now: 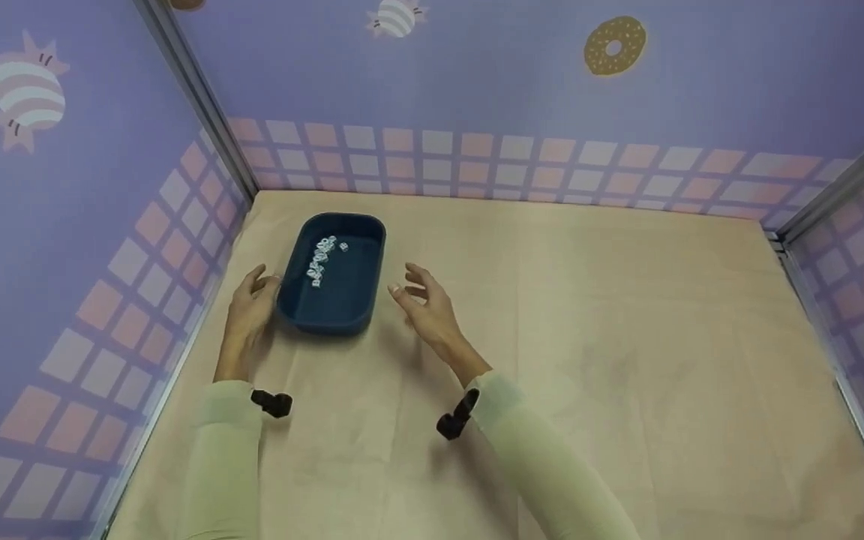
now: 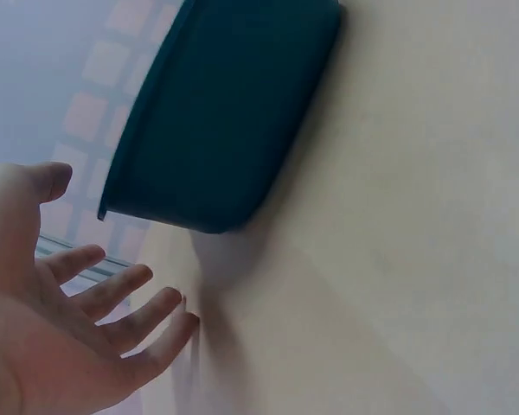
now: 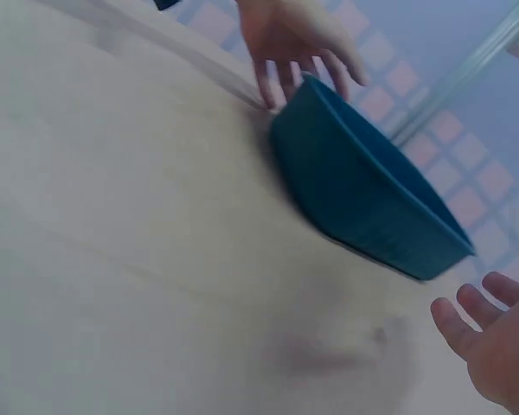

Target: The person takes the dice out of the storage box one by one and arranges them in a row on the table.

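A dark blue rectangular plastic bin (image 1: 338, 304) stands on the table's left part. Inside it, several small clear and white pieces (image 1: 319, 259) lie in a loose row along the left side, with one slightly apart; they are too small to identify. My left hand (image 1: 250, 307) is beside the bin's left wall, its fingers spread and relaxed in the left wrist view, holding nothing. To the right of the bin, my right hand (image 1: 430, 311) hovers apart from it with loosely bent fingers and nothing in them. In the right wrist view the bin (image 3: 355, 190) sits between both hands.
A beige cloth (image 1: 589, 337) with faint creases covers the table. Purple printed walls with metal corner posts (image 1: 196, 97) enclose the back, left and right. The left wall stands close beside my left hand. Each wrist bears a black camera (image 1: 273, 403).
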`<move>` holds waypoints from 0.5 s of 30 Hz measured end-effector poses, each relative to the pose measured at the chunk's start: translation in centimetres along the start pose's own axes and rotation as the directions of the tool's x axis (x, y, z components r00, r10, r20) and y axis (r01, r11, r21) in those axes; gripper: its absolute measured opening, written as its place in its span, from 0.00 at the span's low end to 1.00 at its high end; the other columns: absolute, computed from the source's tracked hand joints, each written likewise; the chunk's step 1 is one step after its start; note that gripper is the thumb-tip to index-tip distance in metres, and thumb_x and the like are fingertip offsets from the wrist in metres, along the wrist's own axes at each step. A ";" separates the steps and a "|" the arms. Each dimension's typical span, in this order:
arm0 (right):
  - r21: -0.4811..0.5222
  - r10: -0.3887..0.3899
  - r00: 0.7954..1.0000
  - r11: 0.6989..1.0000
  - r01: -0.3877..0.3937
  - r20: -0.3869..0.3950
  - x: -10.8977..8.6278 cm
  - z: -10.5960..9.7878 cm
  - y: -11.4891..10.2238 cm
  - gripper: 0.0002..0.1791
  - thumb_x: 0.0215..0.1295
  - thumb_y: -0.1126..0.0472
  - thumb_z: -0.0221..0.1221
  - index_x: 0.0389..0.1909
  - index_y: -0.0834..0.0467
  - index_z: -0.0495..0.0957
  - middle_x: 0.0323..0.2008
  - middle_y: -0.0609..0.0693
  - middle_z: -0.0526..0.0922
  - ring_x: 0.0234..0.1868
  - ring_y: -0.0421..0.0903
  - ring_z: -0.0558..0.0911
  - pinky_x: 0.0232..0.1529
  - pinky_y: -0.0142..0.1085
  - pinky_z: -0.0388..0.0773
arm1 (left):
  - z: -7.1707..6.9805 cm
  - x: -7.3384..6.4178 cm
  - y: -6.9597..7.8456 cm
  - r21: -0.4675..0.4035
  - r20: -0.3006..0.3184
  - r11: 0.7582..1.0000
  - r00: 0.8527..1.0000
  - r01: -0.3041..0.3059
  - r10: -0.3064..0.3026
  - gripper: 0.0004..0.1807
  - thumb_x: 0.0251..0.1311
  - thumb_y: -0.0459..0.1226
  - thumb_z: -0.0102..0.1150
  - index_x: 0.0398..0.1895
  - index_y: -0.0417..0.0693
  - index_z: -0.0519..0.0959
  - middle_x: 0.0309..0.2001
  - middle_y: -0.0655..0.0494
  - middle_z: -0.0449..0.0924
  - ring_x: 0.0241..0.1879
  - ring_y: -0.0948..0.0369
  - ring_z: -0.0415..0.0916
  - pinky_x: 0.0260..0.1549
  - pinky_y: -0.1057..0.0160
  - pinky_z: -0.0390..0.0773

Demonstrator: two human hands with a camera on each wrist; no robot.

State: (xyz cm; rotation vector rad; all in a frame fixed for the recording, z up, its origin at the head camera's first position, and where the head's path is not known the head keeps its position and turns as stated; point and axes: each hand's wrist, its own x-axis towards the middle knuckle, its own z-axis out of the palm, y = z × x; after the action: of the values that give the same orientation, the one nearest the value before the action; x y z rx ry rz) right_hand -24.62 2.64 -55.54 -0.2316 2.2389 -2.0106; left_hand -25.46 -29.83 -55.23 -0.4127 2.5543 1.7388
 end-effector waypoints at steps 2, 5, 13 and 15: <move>0.091 0.064 0.998 0.994 -0.066 0.025 0.0 1.3 0.5 0.35 0.79 0.48 0.61 0.80 0.51 0.64 0.76 0.61 0.67 0.71 0.57 0.74 0.62 0.54 0.80 | 0.0 0.0 -0.1 -0.025 0.002 0.999 1.000 0.024 -0.024 0.39 0.81 0.54 0.46 0.87 0.49 0.52 0.78 0.38 0.63 0.75 0.44 0.64 0.75 0.44 0.62; 0.207 0.141 0.988 0.967 -0.151 0.060 0.0 2.7 1.1 0.36 0.79 0.49 0.62 0.81 0.53 0.62 0.76 0.61 0.66 0.69 0.54 0.76 0.62 0.55 0.80 | 0.1 0.1 -0.1 -0.054 0.032 0.997 0.998 0.052 -0.051 0.36 0.83 0.53 0.45 0.86 0.50 0.55 0.77 0.39 0.65 0.71 0.46 0.68 0.69 0.48 0.69; 0.241 0.159 0.983 0.954 -0.175 0.088 0.2 4.3 2.0 0.35 0.82 0.54 0.57 0.83 0.58 0.58 0.76 0.63 0.64 0.74 0.57 0.70 0.65 0.54 0.78 | -0.2 0.5 -0.6 -0.170 0.176 0.977 0.979 0.130 -0.100 0.30 0.85 0.50 0.41 0.85 0.59 0.60 0.74 0.39 0.68 0.58 0.53 0.75 0.46 0.59 0.77; 0.212 0.139 0.986 0.965 -0.156 0.094 0.3 4.4 2.0 0.33 0.84 0.56 0.55 0.83 0.58 0.58 0.76 0.64 0.64 0.76 0.59 0.68 0.66 0.54 0.78 | -0.4 0.5 -0.8 -0.195 0.193 0.972 0.977 0.129 -0.091 0.29 0.86 0.48 0.41 0.85 0.58 0.60 0.76 0.39 0.67 0.61 0.50 0.75 0.48 0.59 0.78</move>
State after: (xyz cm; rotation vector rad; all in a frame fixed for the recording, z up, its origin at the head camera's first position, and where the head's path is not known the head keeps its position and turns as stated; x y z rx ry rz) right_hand -24.07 -1.52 -58.01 -0.1152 1.9079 -2.1063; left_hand -25.74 -30.58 -55.89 -0.3731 2.1928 1.9099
